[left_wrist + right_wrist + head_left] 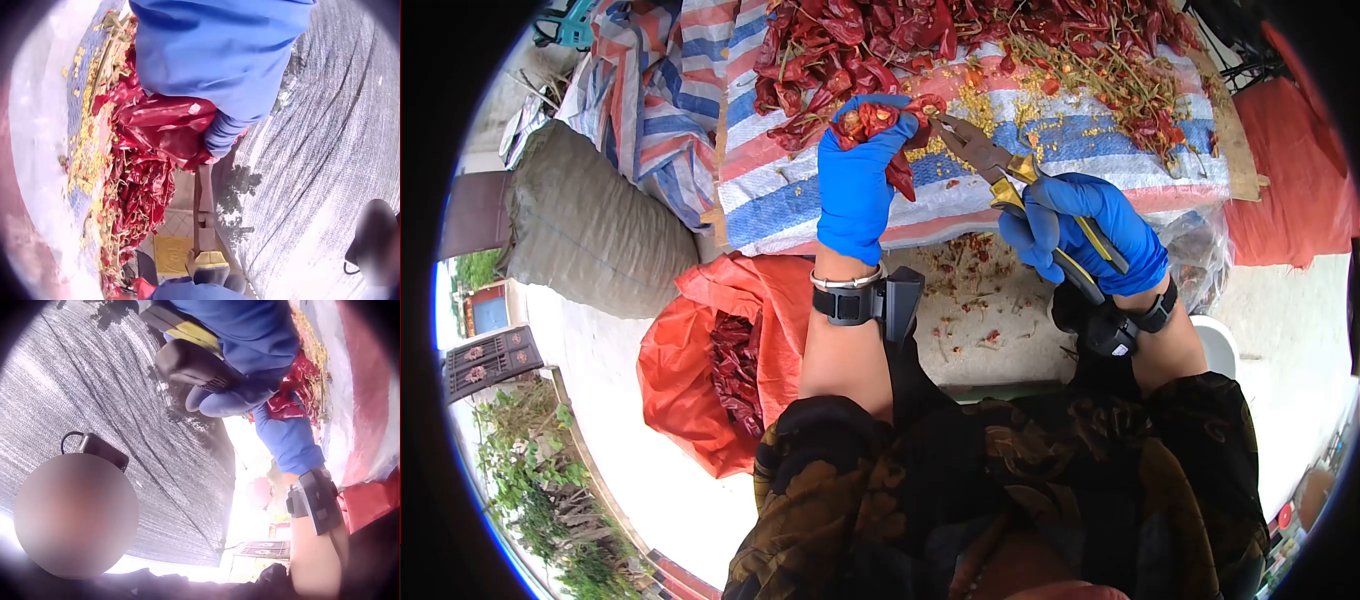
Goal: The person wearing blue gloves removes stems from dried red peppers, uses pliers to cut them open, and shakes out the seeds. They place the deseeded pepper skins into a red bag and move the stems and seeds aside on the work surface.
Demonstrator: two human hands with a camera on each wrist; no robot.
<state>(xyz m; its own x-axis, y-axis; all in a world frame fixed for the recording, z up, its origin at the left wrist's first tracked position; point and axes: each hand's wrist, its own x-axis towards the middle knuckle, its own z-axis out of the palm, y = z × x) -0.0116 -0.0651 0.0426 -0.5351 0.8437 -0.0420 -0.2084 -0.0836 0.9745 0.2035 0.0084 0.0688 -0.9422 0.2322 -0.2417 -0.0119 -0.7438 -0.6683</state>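
In the head view my left hand (850, 195), in a blue glove, grips several dried red chilies (868, 122) above the front part of a striped sheet. One chili hangs down below the fingers. My right hand (1095, 228), gloved too, holds pliers (975, 147) by their yellow and black handles. The tips of the pliers meet the chilies at the left hand's fingertips. The left wrist view shows the glossy red chilies (169, 128) under the blue fingers, with the metal of the pliers (204, 200) reaching up to them. A dark handle (194, 365) shows at the right hand in the right wrist view.
Behind the hands lies a heap of dried chilies (850, 40) on the striped sheet (765, 218), with yellow seeds (975, 100) and loose stems (1120, 95) beside it. An orange-red bag (670, 400) of chilies stands at lower left, near a full grey sack (595, 225). A red sack (1285, 165) sits right.
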